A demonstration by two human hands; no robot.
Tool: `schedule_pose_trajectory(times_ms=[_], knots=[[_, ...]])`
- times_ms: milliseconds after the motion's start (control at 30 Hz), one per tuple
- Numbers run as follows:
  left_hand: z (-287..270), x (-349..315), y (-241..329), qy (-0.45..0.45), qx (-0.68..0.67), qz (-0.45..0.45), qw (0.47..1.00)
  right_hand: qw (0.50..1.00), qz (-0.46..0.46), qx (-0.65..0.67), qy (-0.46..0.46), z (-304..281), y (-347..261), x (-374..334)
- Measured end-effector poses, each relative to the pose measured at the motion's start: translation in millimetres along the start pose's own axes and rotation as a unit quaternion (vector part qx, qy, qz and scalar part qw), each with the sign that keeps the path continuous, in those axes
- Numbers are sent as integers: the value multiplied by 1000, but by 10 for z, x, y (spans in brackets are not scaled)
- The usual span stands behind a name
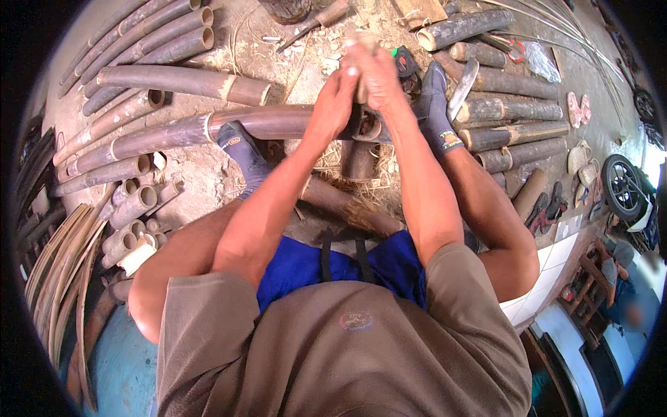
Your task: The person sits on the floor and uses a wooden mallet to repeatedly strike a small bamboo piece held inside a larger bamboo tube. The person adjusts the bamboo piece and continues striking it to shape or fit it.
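Observation:
My two hands are close together above a long bamboo pole [267, 121] that lies crosswise in front of me. My left hand [335, 101] is closed against a pale wooden handle [363, 89]. Around that same handle my right hand [379, 75] is wrapped, its fingers smeared by motion. Something dark shows below the handle, but its shape is mostly hidden. My left foot rests on the pole, and my right foot is beside its cut end [372, 128]. A short upright bamboo piece [358, 161] stands under the pole, among shavings.
Bamboo lengths [184, 83] lie at left, with more cut bamboo [514, 110] at right. A broad blade [464, 89] leans by my right foot, near a tape measure [404, 64]. A wooden-handled knife [316, 25] lies ahead. A person [629, 299] is at far right.

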State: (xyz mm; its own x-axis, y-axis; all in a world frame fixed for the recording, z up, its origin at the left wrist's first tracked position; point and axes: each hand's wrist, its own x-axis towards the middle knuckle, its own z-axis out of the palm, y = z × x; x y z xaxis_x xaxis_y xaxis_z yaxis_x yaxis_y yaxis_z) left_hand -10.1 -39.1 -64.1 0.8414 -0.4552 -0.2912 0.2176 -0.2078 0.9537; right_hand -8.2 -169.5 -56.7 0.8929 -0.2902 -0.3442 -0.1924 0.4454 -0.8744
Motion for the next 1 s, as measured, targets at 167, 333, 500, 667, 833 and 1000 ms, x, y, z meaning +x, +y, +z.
schedule_pose_trajectory(times_ms=[167,333,500,667,833,1000], knots=[[-78,-147,364,-1,-90,-58,994,973,-143,-159,91,203,-390,-218],[27,-34,1040,-183,141,32,972,560,-425,-683,199,-387,-1281,-942],[39,-308,1515,-298,314,129,892,554,-41,-831,17,67,-1490,-1979],[-197,-149,724,-141,221,180,948,848,-9,-515,127,-421,-305,-2476],[-718,-363,-210,-148,617,231,738,977,138,18,160,84,-42,-2854],[-834,-56,-85,-243,565,126,779,976,118,-8,184,86,98,-2967]])
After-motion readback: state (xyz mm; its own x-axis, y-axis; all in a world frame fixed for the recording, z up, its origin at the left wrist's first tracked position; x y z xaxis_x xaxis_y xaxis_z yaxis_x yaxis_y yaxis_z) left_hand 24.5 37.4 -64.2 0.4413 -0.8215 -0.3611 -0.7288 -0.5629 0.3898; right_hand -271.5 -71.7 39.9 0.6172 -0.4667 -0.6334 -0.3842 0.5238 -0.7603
